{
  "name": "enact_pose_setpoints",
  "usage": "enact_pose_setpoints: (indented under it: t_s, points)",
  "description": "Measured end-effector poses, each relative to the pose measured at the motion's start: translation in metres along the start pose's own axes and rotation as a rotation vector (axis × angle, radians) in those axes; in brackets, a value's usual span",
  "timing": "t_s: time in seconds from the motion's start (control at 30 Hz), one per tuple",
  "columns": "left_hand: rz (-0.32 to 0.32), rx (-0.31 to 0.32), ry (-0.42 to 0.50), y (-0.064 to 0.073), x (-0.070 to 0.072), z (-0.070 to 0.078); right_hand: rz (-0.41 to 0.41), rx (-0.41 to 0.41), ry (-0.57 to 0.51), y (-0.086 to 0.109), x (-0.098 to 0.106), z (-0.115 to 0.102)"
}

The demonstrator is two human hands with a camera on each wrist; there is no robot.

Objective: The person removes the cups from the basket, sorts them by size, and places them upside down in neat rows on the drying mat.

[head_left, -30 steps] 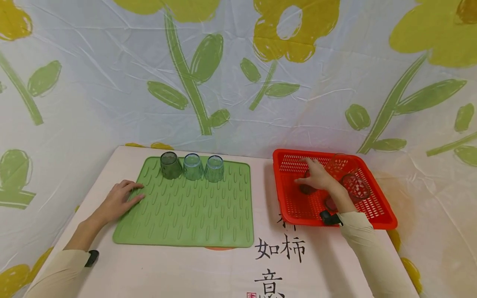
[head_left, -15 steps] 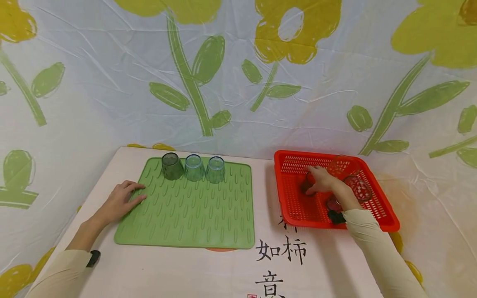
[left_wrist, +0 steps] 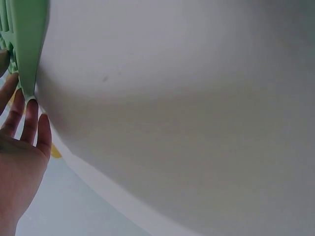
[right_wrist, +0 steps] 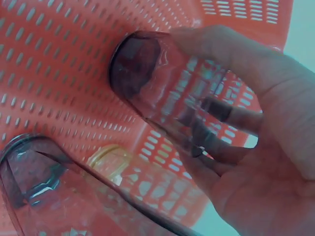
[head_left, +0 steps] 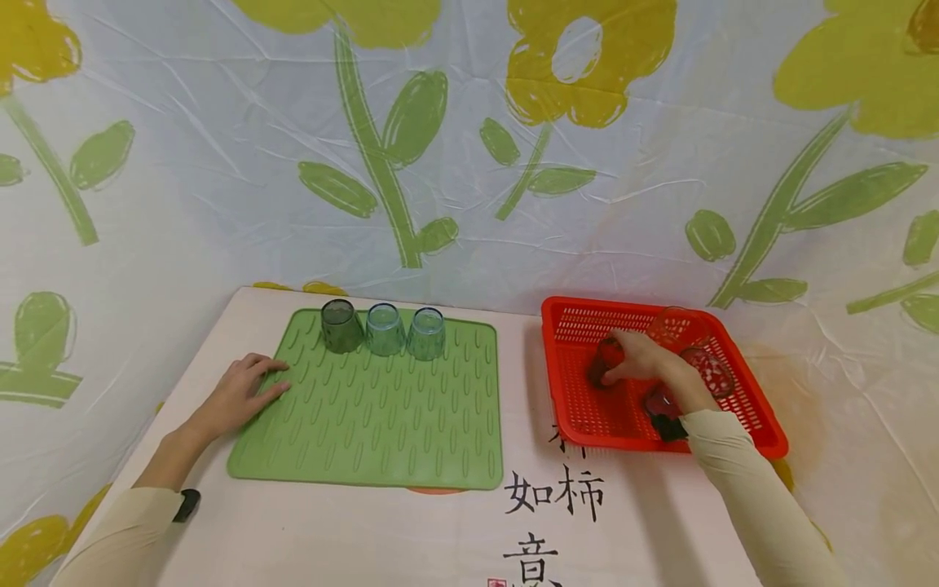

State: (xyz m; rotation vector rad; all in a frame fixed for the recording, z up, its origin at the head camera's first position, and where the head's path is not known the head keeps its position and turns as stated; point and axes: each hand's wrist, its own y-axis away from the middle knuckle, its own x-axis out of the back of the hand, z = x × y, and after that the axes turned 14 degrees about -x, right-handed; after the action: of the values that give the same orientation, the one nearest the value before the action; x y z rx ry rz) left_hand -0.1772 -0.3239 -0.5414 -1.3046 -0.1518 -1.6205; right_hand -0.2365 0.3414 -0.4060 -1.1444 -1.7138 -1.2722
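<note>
My right hand point(head_left: 642, 359) reaches into the red basket point(head_left: 552, 383) and grips a dark-tinted glass point(head_left: 605, 364). In the right wrist view the thumb and fingers curl round the ribbed glass point(right_wrist: 147, 73). My left hand point(head_left: 233, 395) lies at the left edge of the green drying mat point(head_left: 381, 424), its fingers fairly straight and touching the edge. A dark grey glass point(head_left: 341, 328) and two bluish glasses, the middle one point(head_left: 385, 331) and the right one point(head_left: 427, 336), stand upside down in a row along the mat's back.
Several other glasses lie in the basket, among them a purplish glass point(head_left: 659, 399), a patterned glass point(head_left: 707, 371) and an amber-tinted glass point(right_wrist: 142, 182). A pale cloth point(head_left: 352, 538) with black characters covers the table. A floral curtain point(head_left: 469, 163) hangs close behind.
My right hand has lowered onto the dark glass and its fingers have closed round it; the glass now stands more upright. The left hand has stayed at the mat's edge.
</note>
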Motion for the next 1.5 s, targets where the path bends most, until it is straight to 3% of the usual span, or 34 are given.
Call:
enact_pose_setpoints:
  t_s: [0.17,0.4,0.6,0.9,1.13,1.5]
  points:
    - [-0.002,0.005,0.002,-0.001,0.001,0.000,0.061,0.062,-0.044,0.002,-0.002,-0.001]
    - [-0.001,0.009,0.000,0.000,0.000,0.000,0.135,0.049,-0.098,0.011,-0.002,-0.006]
    - [0.003,0.020,0.004,0.001,0.000,0.000,0.176,-0.012,-0.244,0.023,-0.001,-0.013]
    - [-0.005,0.028,0.006,0.001,0.001,0.001,0.318,0.056,-0.391,0.039,-0.008,-0.014]
    - [-0.020,0.046,0.010,0.001,0.001,0.001,0.309,0.030,-0.551,0.047,-0.018,-0.021]
    - [-0.055,0.108,0.024,-0.004,0.004,0.012,0.308,0.127,-0.793,0.054,-0.027,-0.040]
